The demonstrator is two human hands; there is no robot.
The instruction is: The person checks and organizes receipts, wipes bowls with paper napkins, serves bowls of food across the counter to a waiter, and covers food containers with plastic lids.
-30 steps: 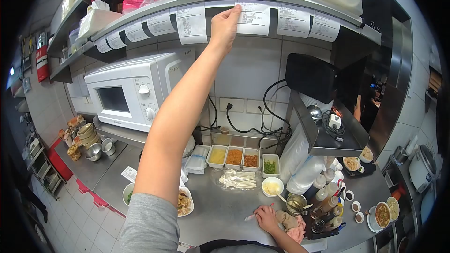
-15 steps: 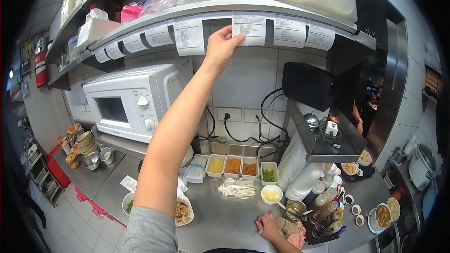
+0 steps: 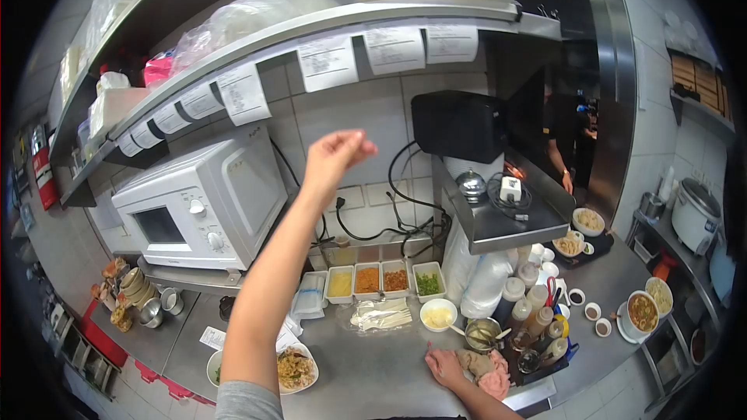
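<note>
My left hand [image 3: 336,157] is raised in front of the wall tiles, below the row of paper order slips. Its fingers are curled together, slightly blurred, with nothing visible in them. The closest slip [image 3: 327,61] hangs from the shelf edge above, apart from the hand. Down on the steel counter, my right hand [image 3: 446,367] rests with its fingers lying on the surface, holding nothing that I can see. Beside it lie a brown cloth [image 3: 475,361] and a pink cloth [image 3: 494,379]. A white bowl [image 3: 438,316] with pale yellow food stands just behind that hand.
A white microwave [image 3: 191,202] sits at the left. Several topping trays [image 3: 428,281] line the wall, with wrapped wooden cutlery [image 3: 381,314] in front. Sauce bottles [image 3: 537,299] crowd the right. A plate of food [image 3: 296,368] lies beneath my left arm. Another person's arm [image 3: 557,159] shows through the opening.
My left hand has let go of the order slip and dropped below the row; the slip still hangs. The view has shifted to the right. My right hand stays on the counter by the cloths.
</note>
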